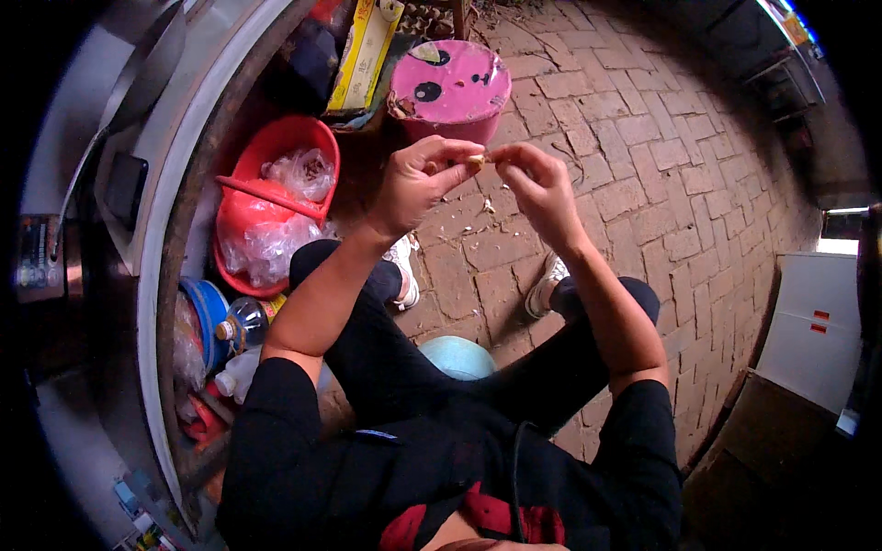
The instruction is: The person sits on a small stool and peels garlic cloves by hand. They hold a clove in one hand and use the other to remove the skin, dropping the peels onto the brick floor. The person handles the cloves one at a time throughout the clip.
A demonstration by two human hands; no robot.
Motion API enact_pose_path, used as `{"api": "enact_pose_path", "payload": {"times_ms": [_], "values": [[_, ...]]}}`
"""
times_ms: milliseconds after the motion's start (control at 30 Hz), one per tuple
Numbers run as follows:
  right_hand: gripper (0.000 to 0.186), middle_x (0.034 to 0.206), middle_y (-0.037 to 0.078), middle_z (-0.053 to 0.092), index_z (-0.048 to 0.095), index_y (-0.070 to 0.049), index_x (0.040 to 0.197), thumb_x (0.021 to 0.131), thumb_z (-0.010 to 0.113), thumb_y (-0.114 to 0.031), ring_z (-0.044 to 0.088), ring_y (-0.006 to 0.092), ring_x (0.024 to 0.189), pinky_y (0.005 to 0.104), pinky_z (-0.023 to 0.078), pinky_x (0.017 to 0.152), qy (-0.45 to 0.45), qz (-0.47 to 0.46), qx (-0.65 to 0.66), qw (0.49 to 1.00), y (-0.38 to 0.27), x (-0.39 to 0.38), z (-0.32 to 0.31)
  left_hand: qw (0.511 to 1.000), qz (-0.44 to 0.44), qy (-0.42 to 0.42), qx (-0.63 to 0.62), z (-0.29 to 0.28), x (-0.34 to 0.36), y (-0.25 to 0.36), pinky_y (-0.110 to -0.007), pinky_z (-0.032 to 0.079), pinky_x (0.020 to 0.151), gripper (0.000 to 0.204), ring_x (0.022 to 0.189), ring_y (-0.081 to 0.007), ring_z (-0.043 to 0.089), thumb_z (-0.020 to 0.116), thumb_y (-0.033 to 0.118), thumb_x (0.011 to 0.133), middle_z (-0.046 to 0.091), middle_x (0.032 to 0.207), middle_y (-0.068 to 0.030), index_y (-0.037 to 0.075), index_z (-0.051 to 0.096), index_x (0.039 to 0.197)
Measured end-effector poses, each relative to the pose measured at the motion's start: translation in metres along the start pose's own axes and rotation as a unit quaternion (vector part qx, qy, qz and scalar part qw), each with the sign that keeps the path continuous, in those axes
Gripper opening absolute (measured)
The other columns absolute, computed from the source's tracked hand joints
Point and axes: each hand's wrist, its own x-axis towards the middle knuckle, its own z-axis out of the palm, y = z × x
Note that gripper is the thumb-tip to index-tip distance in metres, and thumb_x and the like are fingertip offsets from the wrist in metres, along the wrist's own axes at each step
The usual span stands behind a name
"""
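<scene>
Between the thumb and forefinger of my left hand is a small pale piece that looks like a garlic clove. Close against its right end, my right hand has thumb and fingertips pinched together; whatever they grip is too small to make out. Both hands are raised over the floor in front of my knees. Just beyond them stands a round pink stool with a cartoon face on its top and brownish scraps along its left edge. Small white flakes lie scattered on the bricks below.
To the left, a red basket holds clear and red plastic bags. Nearer me are a blue round container and a clear bottle. A yellow box leans behind. Under me shows a pale blue seat. White panels stand right on the brick floor.
</scene>
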Motion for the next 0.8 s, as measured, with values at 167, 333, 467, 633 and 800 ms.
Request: {"api": "enact_pose_path", "payload": {"times_ms": [167,333,467,633,800], "values": [[0.016,0.075,0.001,0.062,0.064,0.001,0.098,0.088,0.060,-0.010,0.054,0.0058,0.071,0.0225,0.044,0.062,0.005,-0.036,-0.005,0.999,0.004,-0.004,0.007,0.987,0.079,0.007,0.139,0.000,0.000,0.003,-0.022,0.048,0.076,0.025,0.086,-0.0089,0.060,0.063,-0.005,0.082,0.062,0.093,-0.0028,0.001,0.065,0.106],[0.019,0.061,0.000,0.055,0.064,-0.001,0.097,0.085,0.065,-0.016,0.050,0.0038,0.060,0.0237,0.040,0.052,0.025,-0.043,-0.023,0.998,0.009,-0.003,0.007,0.976,0.097,-0.003,0.194,0.006,-0.002,0.012,-0.021,0.049,0.073,0.026,0.086,-0.0088,0.060,0.060,-0.006,0.082,0.061,0.094,-0.0025,0.002,0.064,0.107],[0.018,0.056,0.005,0.054,0.064,-0.005,0.092,0.080,0.068,-0.018,0.054,0.0107,0.051,0.0273,0.042,0.048,0.063,-0.066,-0.182,0.979,-0.009,-0.006,0.007,0.995,-0.058,-0.002,-0.086,0.010,-0.002,0.005,-0.017,0.040,0.057,0.022,0.069,-0.0023,0.051,0.061,0.004,0.087,0.061,0.088,0.0028,0.005,0.063,0.109],[0.015,0.062,0.006,0.060,0.062,-0.010,0.089,0.076,0.068,-0.015,0.061,0.0207,0.053,0.0333,0.046,0.045,0.122,-0.248,-0.312,0.909,-0.006,-0.005,0.009,0.985,-0.105,0.017,-0.136,0.015,-0.005,0.020,-0.015,0.027,0.047,0.021,0.055,0.0015,0.038,0.064,0.015,0.089,0.059,0.077,0.0070,0.006,0.064,0.108],[0.014,0.066,0.004,0.062,0.061,-0.013,0.090,0.078,0.067,-0.015,0.061,0.0209,0.053,0.0327,0.046,0.045,0.146,-0.316,-0.385,0.855,-0.005,-0.005,0.015,0.972,-0.117,0.019,-0.203,0.009,-0.005,0.005,-0.015,0.027,0.046,0.023,0.054,0.0019,0.038,0.065,0.018,0.088,0.060,0.079,0.0059,0.004,0.064,0.108]]}}
